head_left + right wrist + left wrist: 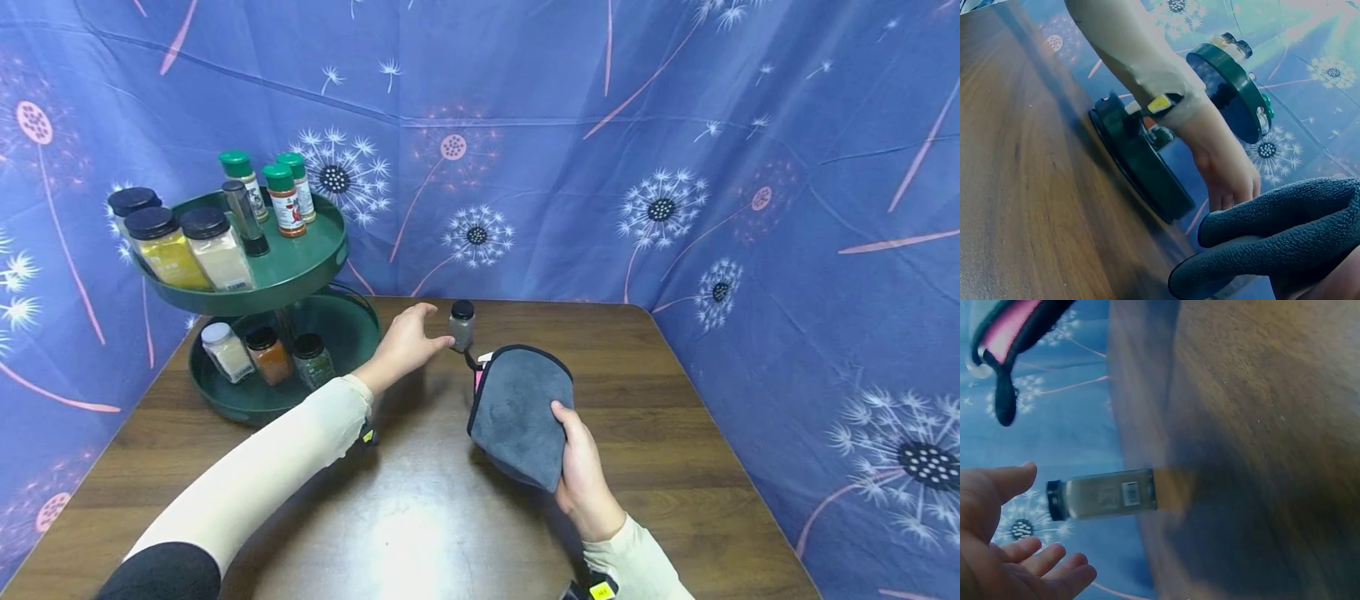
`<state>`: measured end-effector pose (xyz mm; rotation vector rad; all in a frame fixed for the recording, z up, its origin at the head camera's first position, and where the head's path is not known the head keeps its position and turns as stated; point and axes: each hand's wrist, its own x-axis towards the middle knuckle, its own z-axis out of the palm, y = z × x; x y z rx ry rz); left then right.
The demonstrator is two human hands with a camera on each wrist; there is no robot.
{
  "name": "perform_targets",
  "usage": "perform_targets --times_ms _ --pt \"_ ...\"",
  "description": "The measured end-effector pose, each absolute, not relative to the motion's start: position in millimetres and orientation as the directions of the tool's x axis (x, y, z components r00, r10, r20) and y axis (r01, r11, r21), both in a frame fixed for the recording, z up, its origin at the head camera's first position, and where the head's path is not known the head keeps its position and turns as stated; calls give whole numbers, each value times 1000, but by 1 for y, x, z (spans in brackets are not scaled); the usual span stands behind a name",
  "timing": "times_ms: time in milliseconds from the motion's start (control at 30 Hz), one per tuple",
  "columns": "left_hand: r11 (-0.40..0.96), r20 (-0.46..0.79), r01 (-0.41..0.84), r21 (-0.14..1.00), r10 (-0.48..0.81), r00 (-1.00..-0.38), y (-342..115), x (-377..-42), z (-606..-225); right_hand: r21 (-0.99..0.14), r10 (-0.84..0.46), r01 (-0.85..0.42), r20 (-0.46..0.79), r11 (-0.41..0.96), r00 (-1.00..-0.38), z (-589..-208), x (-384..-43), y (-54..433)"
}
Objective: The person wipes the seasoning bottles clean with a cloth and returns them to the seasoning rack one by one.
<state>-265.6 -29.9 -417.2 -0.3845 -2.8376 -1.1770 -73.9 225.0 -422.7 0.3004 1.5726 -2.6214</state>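
A small spice jar point(462, 328) with a black lid and greyish contents stands upright on the table near its back edge. My left hand point(408, 343) is just left of it, thumb and fingers spread; the left wrist view shows a gap between them and the jar point(1110, 494). My right hand point(587, 471) grips a folded grey cloth point(521, 417) with black edging, held above the table, thumb on its upper face. A pink part and a black loop show at the cloth's far left side. In the right wrist view the cloth point(1285, 240) hides most of the right hand.
On the left stands a two-tier green rack point(300, 283). Its upper tray bears black-lidded jars, a dark slim bottle point(245, 218) and green-capped shakers point(287, 200). Three jars lean in the lower tray. A blue dandelion-print curtain point(540, 150) hangs behind the wooden table point(645, 400).
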Motion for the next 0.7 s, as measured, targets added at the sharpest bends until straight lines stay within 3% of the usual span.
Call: perform_targets --times_ms 467,700 --pt "655 95 110 747 58 -994 10 -297 -449 -853 36 168 -213 -493 -976 -425 -71 222" --pt "609 152 118 784 -4 -988 23 -305 -461 -854 40 165 -211 -493 -977 -425 -72 223"
